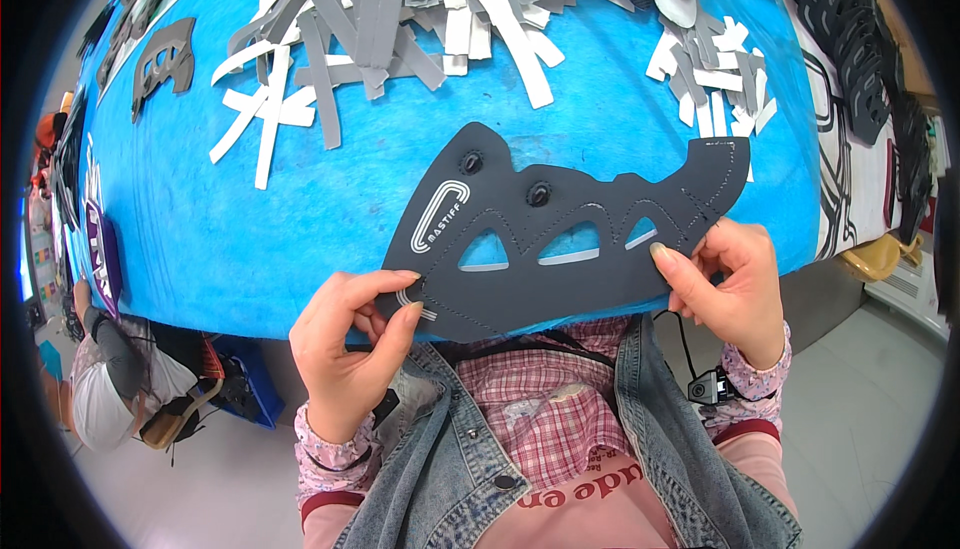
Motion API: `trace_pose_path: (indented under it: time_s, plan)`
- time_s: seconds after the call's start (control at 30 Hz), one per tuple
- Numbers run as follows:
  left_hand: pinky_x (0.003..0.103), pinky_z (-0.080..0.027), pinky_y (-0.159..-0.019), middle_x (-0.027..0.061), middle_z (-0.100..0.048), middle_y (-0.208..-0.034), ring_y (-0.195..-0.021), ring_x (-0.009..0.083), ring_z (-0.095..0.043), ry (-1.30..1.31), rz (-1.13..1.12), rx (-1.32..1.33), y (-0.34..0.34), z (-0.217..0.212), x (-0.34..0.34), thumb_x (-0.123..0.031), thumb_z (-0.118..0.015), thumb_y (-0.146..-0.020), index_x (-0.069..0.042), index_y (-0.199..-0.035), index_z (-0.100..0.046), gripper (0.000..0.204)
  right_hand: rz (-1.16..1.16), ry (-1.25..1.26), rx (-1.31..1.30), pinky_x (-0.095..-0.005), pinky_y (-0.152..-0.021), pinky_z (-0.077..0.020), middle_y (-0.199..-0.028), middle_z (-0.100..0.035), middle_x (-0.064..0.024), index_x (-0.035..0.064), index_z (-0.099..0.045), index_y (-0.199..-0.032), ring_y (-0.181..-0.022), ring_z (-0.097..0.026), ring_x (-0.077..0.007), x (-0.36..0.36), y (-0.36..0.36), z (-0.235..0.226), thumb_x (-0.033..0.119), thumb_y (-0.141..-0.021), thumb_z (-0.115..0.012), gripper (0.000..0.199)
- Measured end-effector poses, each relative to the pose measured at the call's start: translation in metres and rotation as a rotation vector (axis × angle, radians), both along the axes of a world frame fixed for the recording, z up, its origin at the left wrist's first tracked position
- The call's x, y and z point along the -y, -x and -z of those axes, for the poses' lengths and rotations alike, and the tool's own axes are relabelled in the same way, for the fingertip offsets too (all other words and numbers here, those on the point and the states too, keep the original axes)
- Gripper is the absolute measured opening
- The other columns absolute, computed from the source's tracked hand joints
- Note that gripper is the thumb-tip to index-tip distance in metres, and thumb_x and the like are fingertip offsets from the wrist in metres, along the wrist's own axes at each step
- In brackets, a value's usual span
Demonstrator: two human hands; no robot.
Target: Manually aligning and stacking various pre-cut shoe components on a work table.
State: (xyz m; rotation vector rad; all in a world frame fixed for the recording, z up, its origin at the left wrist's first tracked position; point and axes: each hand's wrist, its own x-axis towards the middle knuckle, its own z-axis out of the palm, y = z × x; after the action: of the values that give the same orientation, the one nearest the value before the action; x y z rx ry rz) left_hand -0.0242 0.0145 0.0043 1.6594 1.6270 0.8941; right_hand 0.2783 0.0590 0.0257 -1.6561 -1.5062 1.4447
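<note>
Between my two hands is a flat dark grey cut-out panel (pixel 525 289), held up over the table's near edge. It has three triangular openings, dotted stitch lines, two round black fittings along its upper edge and a pale printed mark on its left part. My left hand (pixel 350 334) pinches the panel's lower left corner between thumb and fingers. My right hand (pixel 725 284) grips its lower right edge, thumb on the front face and the other fingers partly hidden behind.
A blue-covered table (pixel 340 209) carries a heap of white and grey strips (pixel 380 29), with a smaller pile of strips (pixel 720 74) to the right. A similar grey panel (pixel 165 64) lies far left. Black parts (pixel 850 49) are stacked at right. Another person (pixel 120 379) sits at left.
</note>
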Motion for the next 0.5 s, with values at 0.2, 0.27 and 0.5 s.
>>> trace_pose_path:
  time_s: [0.2, 0.27, 0.5]
  plan:
    - [0.019, -0.037, -0.051, 0.0041, -0.065, -0.081, -0.057, 0.0063, -0.048, 0.003, -0.006, 0.017, 0.0000, 0.0009, 0.0008, 0.003, -0.076, -0.071, -0.003, -0.096, -0.070, 0.026, 0.012, 0.012, -0.018, -0.0184, -0.042, -0.0382, -0.056, -0.062, -0.0038, -0.0002, -0.056, -0.065, -0.048, -0.058, -0.0046, -0.0011, 0.0020, -0.0017, 0.009, -0.084, -0.073, 0.027]
    - [0.019, -0.037, -0.051, 0.0042, -0.065, -0.081, -0.057, 0.0062, -0.048, 0.004, -0.005, 0.016, 0.0002, 0.0010, 0.0009, 0.003, -0.076, -0.071, -0.003, -0.096, -0.070, 0.026, 0.011, 0.015, -0.014, -0.0185, -0.042, -0.0376, -0.056, -0.061, -0.0032, -0.0003, -0.056, -0.064, -0.048, -0.057, -0.0041, -0.0008, 0.0012, -0.0011, 0.009, -0.084, -0.073, 0.028]
    - [0.019, -0.037, -0.051, 0.0041, -0.066, -0.082, -0.057, 0.0059, -0.048, 0.005, -0.005, 0.014, -0.0008, 0.0007, 0.0007, 0.003, -0.075, -0.071, -0.003, -0.095, -0.070, 0.026, 0.015, 0.001, 0.001, -0.0189, -0.042, -0.0365, -0.055, -0.060, -0.0023, -0.0003, -0.056, -0.064, -0.048, -0.054, -0.0030, 0.0004, -0.0001, 0.0014, 0.009, -0.083, -0.073, 0.028]
